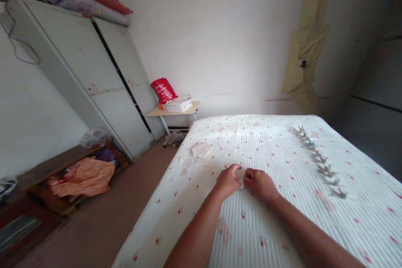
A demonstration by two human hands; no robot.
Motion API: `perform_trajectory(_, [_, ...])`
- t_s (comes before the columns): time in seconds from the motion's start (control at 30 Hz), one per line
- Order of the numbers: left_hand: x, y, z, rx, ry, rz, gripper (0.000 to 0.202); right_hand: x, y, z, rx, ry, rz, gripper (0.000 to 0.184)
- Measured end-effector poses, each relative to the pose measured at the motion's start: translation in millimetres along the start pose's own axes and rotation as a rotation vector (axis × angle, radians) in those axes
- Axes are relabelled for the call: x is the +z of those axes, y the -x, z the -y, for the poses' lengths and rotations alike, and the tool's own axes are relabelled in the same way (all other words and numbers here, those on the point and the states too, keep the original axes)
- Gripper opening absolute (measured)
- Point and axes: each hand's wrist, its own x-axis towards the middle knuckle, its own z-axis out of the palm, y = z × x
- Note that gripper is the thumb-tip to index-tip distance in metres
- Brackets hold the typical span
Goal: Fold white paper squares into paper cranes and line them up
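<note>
My left hand (228,181) and my right hand (260,184) rest close together on the white quilted bed cover (266,146) with small red dots. Both are closed, fingertips pinching a small white piece (241,183) between them; I cannot make out what it is. A few white paper slips (196,155) lie on the cover to the left, beyond my left hand. A row of small grey pieces (320,163) lies along the cover to the right of my right hand.
A white wardrobe (94,79) with rolled bedding on top stands at the left wall. A small table (172,111) carries a red bag and a white box. A low wooden bench (63,171) holds an orange plastic bag. Brown floor runs along the bed's left side.
</note>
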Motion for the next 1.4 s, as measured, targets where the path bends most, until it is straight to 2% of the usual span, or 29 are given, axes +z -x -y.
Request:
perform_trajectory(0.1, [-3.5,-1,-7,-0.002,-0.106,-0.012,0.046,2,1,4,0.008,0.087,0.015,0.016])
perform_trajectory(0.27, [-11.1,0,-19,-0.073,-0.358,-0.105,0.031,4,0,5,0.016,0.128,0.039,0.011])
perform_trajectory(0.37, [-13.6,5,-19,-0.113,-0.52,-0.046,0.027,3,-2,6,0.056,0.15,0.064,0.01])
perform_trajectory(0.4, [-13.5,8,-17,-0.101,-0.554,-0.023,0.024,2,-3,6,0.072,0.152,0.075,0.011])
perform_trajectory(0.5, [-10.5,21,-7,0.062,-0.584,-0.029,0.008,-1,-6,7,0.102,0.14,0.096,0.013])
perform_trajectory(0.6, [-6.3,35,0,0.192,-0.642,-0.096,0.018,-3,-8,6,0.119,0.121,0.112,0.013])
perform_trajectory(0.77, [-4.3,55,-4,0.308,-0.826,-0.099,0.023,-5,-10,5,0.119,0.103,0.133,0.012])
perform_trajectory(0.9, [-3.5,62,-8,0.32,-0.869,-0.09,0.028,-5,-9,11,0.162,0.138,0.133,0.01])
perform_trajectory(1.1, [5.1,60,-3,0.297,-0.93,-0.14,0.024,-5,-6,20,0.201,0.206,0.134,0.011])
perform_trajectory(1.4, [3.7,61,-3,0.298,-0.936,-0.14,0.026,-4,-13,7,0.165,0.13,0.098,0.004])
